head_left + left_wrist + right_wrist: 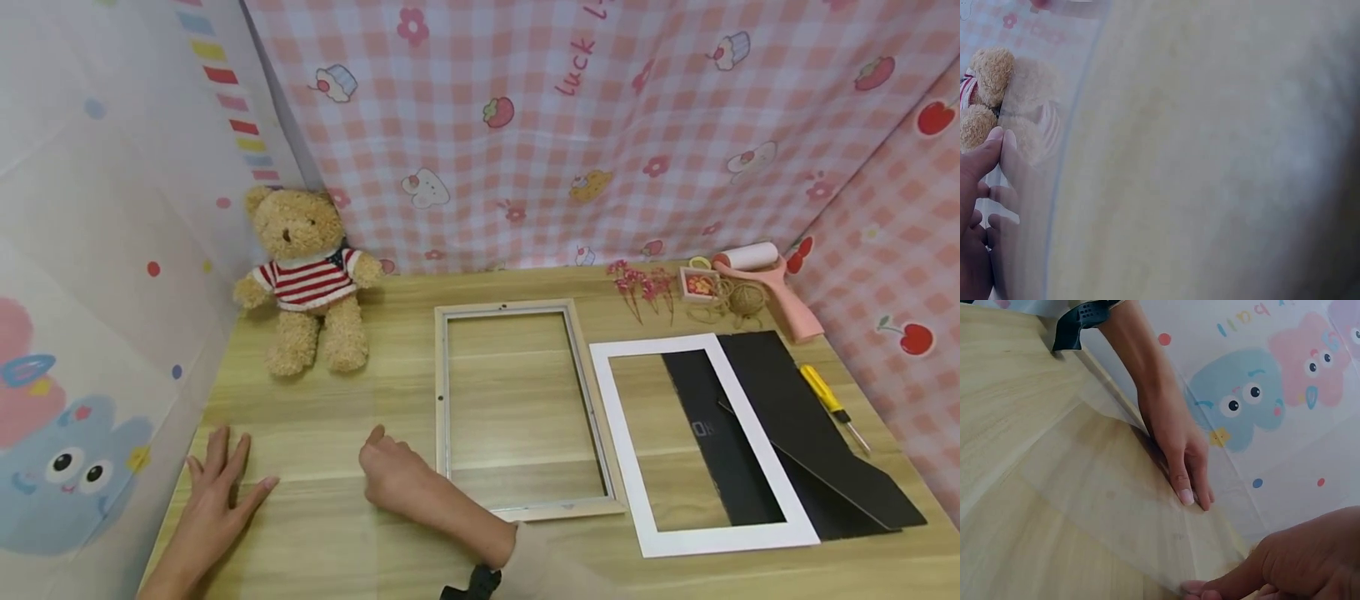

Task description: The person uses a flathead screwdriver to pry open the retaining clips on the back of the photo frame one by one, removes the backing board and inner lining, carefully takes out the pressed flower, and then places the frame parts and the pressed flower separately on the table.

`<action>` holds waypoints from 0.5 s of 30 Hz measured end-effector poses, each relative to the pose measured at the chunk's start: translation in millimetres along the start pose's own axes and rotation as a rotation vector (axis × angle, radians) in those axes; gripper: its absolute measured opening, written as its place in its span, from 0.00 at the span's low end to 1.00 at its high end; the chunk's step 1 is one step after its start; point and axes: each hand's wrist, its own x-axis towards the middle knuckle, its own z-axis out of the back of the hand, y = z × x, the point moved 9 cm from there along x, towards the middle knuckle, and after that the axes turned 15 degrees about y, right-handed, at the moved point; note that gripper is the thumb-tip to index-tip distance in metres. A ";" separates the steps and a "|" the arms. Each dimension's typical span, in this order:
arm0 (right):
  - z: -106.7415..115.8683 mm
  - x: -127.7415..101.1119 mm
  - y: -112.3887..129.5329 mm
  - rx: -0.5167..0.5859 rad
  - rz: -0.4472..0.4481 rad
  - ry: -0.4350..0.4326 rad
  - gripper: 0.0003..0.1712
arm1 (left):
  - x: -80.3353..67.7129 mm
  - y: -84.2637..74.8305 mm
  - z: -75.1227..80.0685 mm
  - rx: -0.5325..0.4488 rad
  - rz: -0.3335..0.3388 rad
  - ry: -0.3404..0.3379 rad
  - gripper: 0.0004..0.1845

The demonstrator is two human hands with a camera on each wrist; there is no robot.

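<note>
A clear see-through sheet [1104, 481] lies flat and close over the wooden table, its edges faint. My right hand [397, 475] has curled fingers and pinches one edge of it between thumb and finger. On the far left, my left hand [213, 504] rests with straight, spread fingers by the sheet's opposite side. The left wrist view shows its thumb [985, 153] mirrored in the glossy surface. Right of my right hand lies a light wooden picture frame [442, 433], its middle open to the table.
A white mat [633, 467] overlaps a black backing board [765, 375] with a stand flap. A yellow screwdriver [821, 387] is beyond. At the back right are pink dried flowers [637, 283], twine [747, 298] and a pink lint roller [787, 304]. A teddy bear [311, 279] sits back left.
</note>
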 end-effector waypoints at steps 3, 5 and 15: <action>4.4 -3.2 5.9 -0.075 -0.040 -0.026 0.33 | 2.4 -1.8 -1.0 0.007 -0.012 0.003 0.44; 9.3 -7.8 9.7 -0.108 -0.042 -0.049 0.26 | 5.2 -2.0 -1.4 0.007 -0.015 0.008 0.44; 75.9 -95.1 9.3 -0.098 0.402 0.095 0.34 | 11.6 2.2 -4.3 -0.144 -0.017 0.036 0.47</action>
